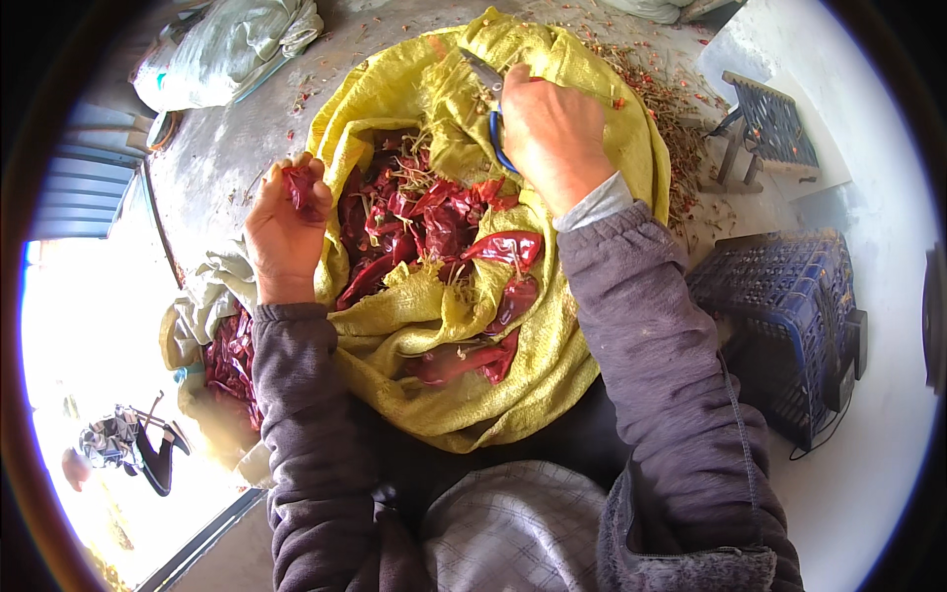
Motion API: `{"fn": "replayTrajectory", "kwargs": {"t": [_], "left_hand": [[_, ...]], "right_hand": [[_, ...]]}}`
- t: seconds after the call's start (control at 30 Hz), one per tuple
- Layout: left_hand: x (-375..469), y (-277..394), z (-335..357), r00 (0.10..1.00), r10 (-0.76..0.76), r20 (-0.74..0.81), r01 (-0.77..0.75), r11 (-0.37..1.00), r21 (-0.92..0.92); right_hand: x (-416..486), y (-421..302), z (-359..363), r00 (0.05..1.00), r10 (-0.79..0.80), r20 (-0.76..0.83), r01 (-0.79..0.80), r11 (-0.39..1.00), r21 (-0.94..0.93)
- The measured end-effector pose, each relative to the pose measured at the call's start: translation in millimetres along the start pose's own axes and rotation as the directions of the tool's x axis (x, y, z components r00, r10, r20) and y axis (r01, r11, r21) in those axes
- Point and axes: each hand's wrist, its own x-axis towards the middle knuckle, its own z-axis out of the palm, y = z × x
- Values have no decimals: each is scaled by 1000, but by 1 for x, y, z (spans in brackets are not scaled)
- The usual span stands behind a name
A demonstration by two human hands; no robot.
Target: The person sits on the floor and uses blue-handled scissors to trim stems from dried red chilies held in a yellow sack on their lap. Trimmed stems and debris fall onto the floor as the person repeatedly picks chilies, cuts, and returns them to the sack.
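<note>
A yellow woven sack (629,148) with rolled-down sides stands before me, holding dried red chili peppers (444,226) with stems among them. Several more peppers lie on the folds of its near side. At the sack's left rim, my left hand (288,222) is closed around a dried red pepper (300,186), palm up. Over the far right part of the sack, my right hand (551,133) grips scissors (496,129) with blue-edged handles. Their blades point up and left above a bunched fold of the sack. Whether the blades are apart is hard to tell.
Left of my forearm stands an open sack (174,333) of red peppers. A pale filled sack (229,55) lies at the far left. Stems litter the floor (681,148) at the right, near a small stool (777,126) and a blue plastic crate (784,274). A person (122,444) is outside the doorway.
</note>
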Motion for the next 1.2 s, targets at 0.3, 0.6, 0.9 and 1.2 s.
{"fn": "replayTrajectory", "kwargs": {"t": [0.3, 0.6, 0.9, 1.2], "left_hand": [[22, -41, -33, 998, 58, 34, -13, -332, 943], [37, -43, -77, 990, -87, 109, -139, -511, 848], [-14, 1, 11, 937, -323, -134, 223, 258, 940], [-2, -1, 3, 983, -176, 54, 92, 727, 681]], "right_hand": [[-34, -43, 2, 879, -469, 86, 433, 861, 266], [-30, -33, 3, 913, -365, 185, 321, 919, 229], [-28, -56, -7, 959, -282, -33, 232, 712, 663], [-14, -54, -9, 943, -333, -15, 226, 605, 764]]}}
